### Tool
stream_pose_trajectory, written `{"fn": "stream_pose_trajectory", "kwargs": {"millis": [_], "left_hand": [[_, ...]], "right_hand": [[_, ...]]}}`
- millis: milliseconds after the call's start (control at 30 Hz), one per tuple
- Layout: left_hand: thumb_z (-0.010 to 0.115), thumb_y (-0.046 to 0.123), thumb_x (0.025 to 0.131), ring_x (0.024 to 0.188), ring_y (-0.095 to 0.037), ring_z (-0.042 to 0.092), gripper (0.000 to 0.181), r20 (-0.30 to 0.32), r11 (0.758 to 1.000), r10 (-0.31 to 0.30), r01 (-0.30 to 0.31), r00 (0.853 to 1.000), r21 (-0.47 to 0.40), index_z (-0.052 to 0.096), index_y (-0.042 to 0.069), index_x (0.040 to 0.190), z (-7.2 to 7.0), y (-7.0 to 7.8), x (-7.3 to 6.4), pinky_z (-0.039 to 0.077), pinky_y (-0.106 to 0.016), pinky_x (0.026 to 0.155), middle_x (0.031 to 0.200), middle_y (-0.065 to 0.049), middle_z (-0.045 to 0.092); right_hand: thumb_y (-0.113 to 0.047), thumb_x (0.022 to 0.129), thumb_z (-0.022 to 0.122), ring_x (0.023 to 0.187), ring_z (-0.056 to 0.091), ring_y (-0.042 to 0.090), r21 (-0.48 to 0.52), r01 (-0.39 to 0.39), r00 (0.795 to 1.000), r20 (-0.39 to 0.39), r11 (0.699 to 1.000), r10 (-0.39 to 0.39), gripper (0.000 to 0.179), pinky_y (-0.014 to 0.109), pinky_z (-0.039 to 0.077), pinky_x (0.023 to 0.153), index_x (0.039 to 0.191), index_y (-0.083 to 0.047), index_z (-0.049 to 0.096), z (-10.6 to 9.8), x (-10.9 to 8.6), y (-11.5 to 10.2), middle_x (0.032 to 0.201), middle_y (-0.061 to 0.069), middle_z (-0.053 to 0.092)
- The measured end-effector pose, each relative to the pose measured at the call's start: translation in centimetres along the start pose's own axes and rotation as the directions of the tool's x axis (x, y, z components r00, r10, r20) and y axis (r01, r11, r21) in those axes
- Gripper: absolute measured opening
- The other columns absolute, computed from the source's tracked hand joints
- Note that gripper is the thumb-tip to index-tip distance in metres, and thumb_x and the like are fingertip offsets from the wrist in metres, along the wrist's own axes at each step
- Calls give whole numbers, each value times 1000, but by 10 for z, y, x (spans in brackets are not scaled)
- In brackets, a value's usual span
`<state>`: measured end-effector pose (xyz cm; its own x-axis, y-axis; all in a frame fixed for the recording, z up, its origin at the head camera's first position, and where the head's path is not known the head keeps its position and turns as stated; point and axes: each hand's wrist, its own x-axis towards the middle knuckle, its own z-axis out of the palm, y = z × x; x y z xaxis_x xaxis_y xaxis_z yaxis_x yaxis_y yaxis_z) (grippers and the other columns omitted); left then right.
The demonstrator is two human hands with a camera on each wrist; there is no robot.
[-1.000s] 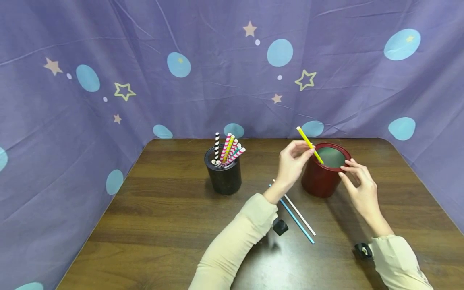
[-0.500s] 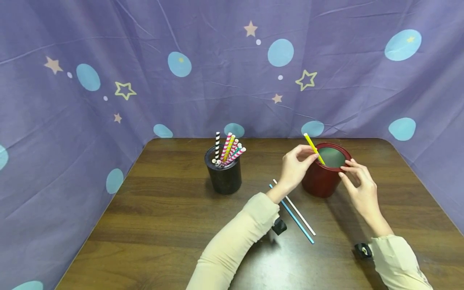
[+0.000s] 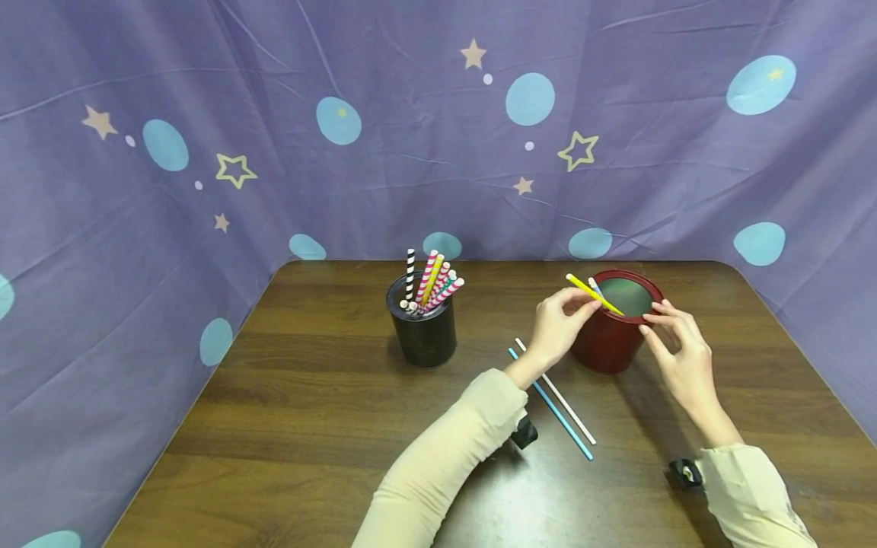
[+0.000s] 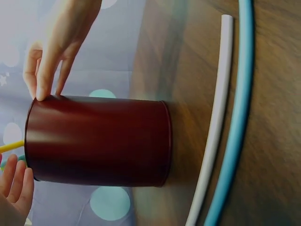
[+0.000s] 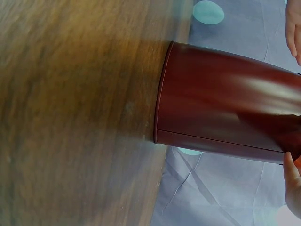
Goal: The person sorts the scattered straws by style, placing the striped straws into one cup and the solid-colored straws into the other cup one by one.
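Observation:
In the head view, my left hand [image 3: 558, 326] pinches a yellow straw [image 3: 582, 285] that slants across the rim of the red canister [image 3: 606, 342]. A second straw with a white tip and a bluish body [image 3: 596, 288] shows just behind it; I cannot tell if the fingers hold that one too. My right hand [image 3: 681, 354] rests its fingertips on the canister's right rim, the thumb lower on the outer wall. The left wrist view has the canister [image 4: 99, 141] lying sideways across the picture, with the yellow straw [image 4: 11, 146] at its mouth.
A black canister [image 3: 426, 342] with several striped and yellow straws [image 3: 430, 281] stands to the left. A blue straw [image 3: 562, 418] and a white straw [image 3: 569, 409] lie on the wooden table [image 3: 308, 426] below my left hand. A purple curtain [image 3: 425, 152] hangs behind.
The left hand has lowered slightly, and the yellow straw has tipped from steep to a flatter slant over the rim. The second straw has come into view behind it. My right hand stays put.

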<state>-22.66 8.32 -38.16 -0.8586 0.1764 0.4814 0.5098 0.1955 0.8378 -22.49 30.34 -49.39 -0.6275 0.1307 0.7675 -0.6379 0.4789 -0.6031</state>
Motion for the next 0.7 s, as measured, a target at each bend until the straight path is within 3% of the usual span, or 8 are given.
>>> {"fn": "stream_pose_trajectory", "kwargs": {"millis": [100,133,200,333,367,567,633,700], "left_hand": [[65,12,80,74,-3,61,15,16,999,-36,36,999,-12,67,2,91,-3,-4,-2,44,-9,65,87,-7,68],[64,12,80,74,-4,61,16,21,998,-49,49,999,-24,67,2,92,-3,-5,-3,45,-10,65,88,-7,68],[64,14,80,73,-3,61,17,28,997,-65,66,998,-29,67,3,93,-5,-6,-3,45,-10,64,89,-7,68],[64,16,81,72,-1,60,17,39,999,-52,51,998,18,67,4,93,-6,-5,-2,43,-9,64,86,-6,68],[64,15,81,72,-2,59,17,43,999,-41,40,998,20,67,4,92,-6,-5,-1,43,-9,65,85,-6,68],[64,12,81,71,0,58,16,53,1000,-3,4,999,-21,65,3,93,-4,-3,2,45,-10,66,86,-7,67],[64,12,81,71,2,57,16,51,1000,6,-5,999,-18,65,3,93,-5,-4,0,45,-9,66,86,-6,67],[64,10,80,72,-3,60,15,54,1000,-3,3,999,-5,65,1,92,-10,3,-3,46,-11,66,86,-8,67]], "right_hand": [[3,75,66,119,42,27,-39,3,1000,-1,999,-4,28,24,37,93,102,-4,64,0,-1,5,116,11,54],[3,76,65,119,43,26,15,-6,1000,0,1000,6,26,25,38,93,101,-3,64,0,2,-8,115,11,55],[3,76,65,119,43,27,11,-9,1000,-1,1000,10,26,25,38,93,101,-3,64,0,2,-6,115,12,54],[1,76,65,119,42,26,11,0,1000,1,1000,0,25,24,38,93,101,-3,64,0,2,-7,116,11,54],[1,76,66,119,42,26,-38,9,1000,0,999,-9,26,22,37,93,101,-4,64,1,-1,5,116,10,54],[1,77,65,120,41,26,22,-14,1000,6,1000,14,22,20,36,94,99,1,63,1,7,-33,115,14,54],[2,77,65,121,40,26,33,-16,1000,-2,999,16,22,20,35,94,99,1,63,2,7,-31,115,14,54],[2,76,65,120,42,26,-5,-7,1000,-7,1000,7,24,22,36,94,100,-1,64,0,2,-10,115,12,54]]}}
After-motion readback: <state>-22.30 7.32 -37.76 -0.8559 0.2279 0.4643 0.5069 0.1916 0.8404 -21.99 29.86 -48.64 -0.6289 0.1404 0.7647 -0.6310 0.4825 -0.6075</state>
